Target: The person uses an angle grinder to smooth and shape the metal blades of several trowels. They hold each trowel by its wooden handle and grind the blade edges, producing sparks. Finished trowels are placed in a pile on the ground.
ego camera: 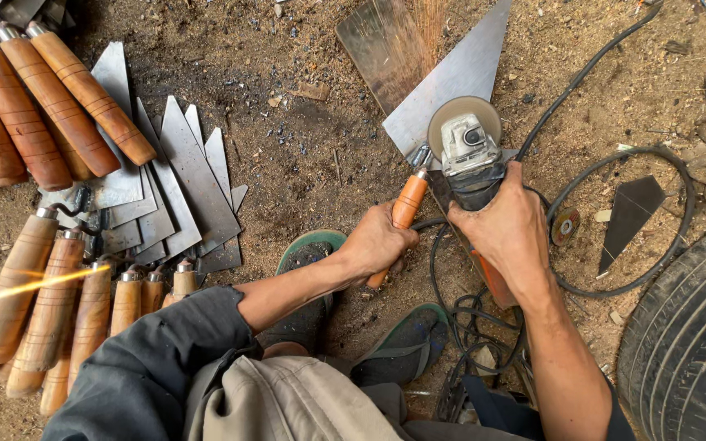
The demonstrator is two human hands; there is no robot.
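Note:
My left hand (379, 242) grips the orange wooden handle (407, 204) of a trowel whose triangular steel blade (463, 69) lies on the dirt, pointing away from me. My right hand (507, 229) holds the body of an angle grinder (471, 155), its round disc (461, 114) pressed on the blade near the handle. Sparks (418, 24) fly off toward the top of the view. The grinder's black cable (590, 73) runs away to the upper right.
Several finished wooden-handled trowels (51, 106) and loose steel blades (181, 180) lie at left. A tyre (688, 335) sits at lower right, a dark triangular blade (629, 214) inside a cable loop. My sandalled feet (402, 343) rest below the hands.

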